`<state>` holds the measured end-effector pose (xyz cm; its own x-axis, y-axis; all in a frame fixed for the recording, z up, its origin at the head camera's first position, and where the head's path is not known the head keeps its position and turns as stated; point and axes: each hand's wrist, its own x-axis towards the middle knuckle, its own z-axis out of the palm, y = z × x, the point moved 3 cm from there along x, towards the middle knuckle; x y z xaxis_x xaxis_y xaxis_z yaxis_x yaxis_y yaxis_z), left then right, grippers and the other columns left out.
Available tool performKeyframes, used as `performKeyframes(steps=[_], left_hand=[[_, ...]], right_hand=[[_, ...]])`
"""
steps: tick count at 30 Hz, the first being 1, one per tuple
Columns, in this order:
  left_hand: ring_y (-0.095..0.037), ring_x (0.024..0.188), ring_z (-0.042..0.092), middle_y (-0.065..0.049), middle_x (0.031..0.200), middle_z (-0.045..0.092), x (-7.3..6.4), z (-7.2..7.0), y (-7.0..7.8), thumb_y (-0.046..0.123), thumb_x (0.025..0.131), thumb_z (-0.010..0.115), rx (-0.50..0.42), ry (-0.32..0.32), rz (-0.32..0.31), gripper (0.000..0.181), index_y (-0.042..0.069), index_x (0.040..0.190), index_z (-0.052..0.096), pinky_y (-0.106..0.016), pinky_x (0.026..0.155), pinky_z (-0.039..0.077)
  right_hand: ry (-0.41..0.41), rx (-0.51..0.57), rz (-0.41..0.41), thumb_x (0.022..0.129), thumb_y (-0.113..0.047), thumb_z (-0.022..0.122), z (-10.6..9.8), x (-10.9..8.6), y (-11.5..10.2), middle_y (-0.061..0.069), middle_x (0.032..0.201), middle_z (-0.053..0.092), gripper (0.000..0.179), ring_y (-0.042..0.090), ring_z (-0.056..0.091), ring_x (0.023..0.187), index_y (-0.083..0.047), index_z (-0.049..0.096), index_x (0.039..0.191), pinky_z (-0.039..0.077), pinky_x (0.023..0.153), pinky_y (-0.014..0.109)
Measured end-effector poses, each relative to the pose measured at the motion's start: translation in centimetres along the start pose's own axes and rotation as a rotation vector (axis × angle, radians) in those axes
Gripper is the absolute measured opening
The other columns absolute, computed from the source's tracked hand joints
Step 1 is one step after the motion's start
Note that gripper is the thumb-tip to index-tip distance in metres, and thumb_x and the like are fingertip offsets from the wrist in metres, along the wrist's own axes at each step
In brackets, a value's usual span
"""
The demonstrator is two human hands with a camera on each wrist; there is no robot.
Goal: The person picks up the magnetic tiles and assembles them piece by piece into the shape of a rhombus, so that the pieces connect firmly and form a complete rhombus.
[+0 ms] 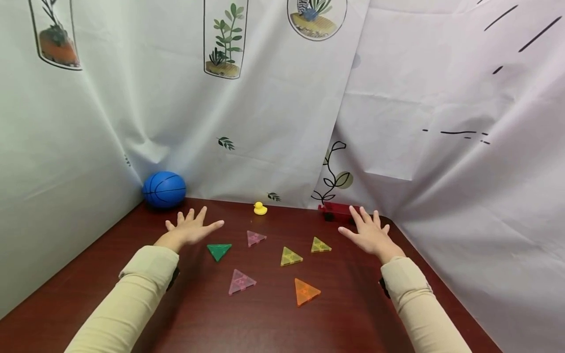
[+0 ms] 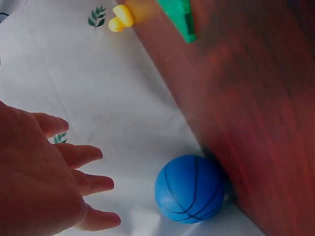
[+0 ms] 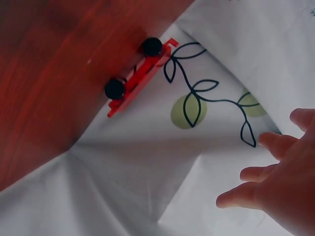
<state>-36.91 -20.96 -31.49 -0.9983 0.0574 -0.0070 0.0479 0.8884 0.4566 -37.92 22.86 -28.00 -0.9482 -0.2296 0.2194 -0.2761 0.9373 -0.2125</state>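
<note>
Nearest on the dark red-brown desk: a flat, translucent orange plastic triangle, with a translucent pink plastic triangle to its left. Beyond, a translucent yellow plastic triangle, a matching yellow triangle farther right, a deep green plastic triangle at left and another pink triangle between, all lying apart. Above, to either side, left hand and right hand, both with fingers spread wide, gripping nothing. Seemingly at a ready or resting pose, with no triangle touched. For any pick-up from here, probably need to lower a hand and pinch a thin edge.

At the back, a red plastic toy vehicle, a small yellow toy duck and a blue ball with black basketball lines, before a white printed sheet. Only from the head view, able to count all six triangles. From the right wrist, none, but the vehicle clear of fingertips, showing two black wheels. From the left wrist, just the green one, cropped.
</note>
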Motion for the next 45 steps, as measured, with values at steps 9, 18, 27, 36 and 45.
performKeyframes(steps=[9, 18, 27, 36, 45], left_hand=[[-0.057, 0.116, -0.007, -0.037, 0.134, 0.004, 1.5, 3.1, -0.9, 0.070, 0.077, 0.032, -0.012, -0.084, -0.049, 0.097, -0.001, 0.138, 0.007, -0.069, 0.080, -0.012], [-0.057, 0.117, -0.005, -0.036, 0.134, 0.007, 2.1, 4.7, -1.0, 0.068, 0.077, 0.035, -0.033, -0.121, -0.088, 0.096, -0.002, 0.137, 0.008, -0.069, 0.082, -0.011], [-0.058, 0.116, 0.003, -0.037, 0.131, 0.017, 2.9, 5.7, -1.0, 0.053, 0.079, 0.051, 0.022, -0.103, -0.083, 0.089, -0.006, 0.135, 0.015, -0.070, 0.084, -0.005], [-0.057, 0.113, 0.017, -0.035, 0.127, 0.029, 3.2, 6.4, -1.0, 0.043, 0.077, 0.060, 0.069, -0.116, -0.092, 0.084, -0.007, 0.133, 0.023, -0.070, 0.084, 0.004], [-0.049, 0.115, 0.027, -0.031, 0.128, 0.032, 3.2, 6.5, -1.0, 0.037, 0.078, 0.062, 0.082, -0.128, -0.095, 0.080, -0.008, 0.132, 0.024, -0.070, 0.084, 0.006]], right_hand=[[-0.008, 0.042, -0.022, 0.080, -0.065, 0.036, 2.1, -0.1, -1.3, 0.020, 0.141, 0.011, 0.082, 0.047, -0.007, 0.124, -0.014, 0.013, 0.140, -0.003, 0.084, 0.069], [-0.020, 0.085, -0.033, 0.080, -0.064, 0.038, 3.4, -0.1, -2.7, 0.016, 0.143, 0.010, 0.080, 0.042, -0.009, 0.125, -0.018, 0.014, 0.141, -0.004, 0.087, 0.067], [-0.054, 0.084, -0.063, 0.083, -0.057, 0.043, 5.1, -0.1, -3.8, 0.014, 0.143, 0.011, 0.074, 0.041, -0.008, 0.126, -0.019, 0.015, 0.140, -0.003, 0.089, 0.066], [-0.088, 0.081, -0.102, 0.080, -0.057, 0.046, 7.1, -0.3, -6.0, 0.011, 0.143, 0.015, 0.074, 0.040, -0.003, 0.127, -0.022, 0.019, 0.140, 0.003, 0.091, 0.064], [-0.108, 0.033, -0.171, 0.080, -0.059, 0.044, 8.8, -0.4, -9.0, 0.008, 0.142, 0.019, 0.071, 0.039, 0.001, 0.127, -0.024, 0.022, 0.139, 0.009, 0.092, 0.064]])
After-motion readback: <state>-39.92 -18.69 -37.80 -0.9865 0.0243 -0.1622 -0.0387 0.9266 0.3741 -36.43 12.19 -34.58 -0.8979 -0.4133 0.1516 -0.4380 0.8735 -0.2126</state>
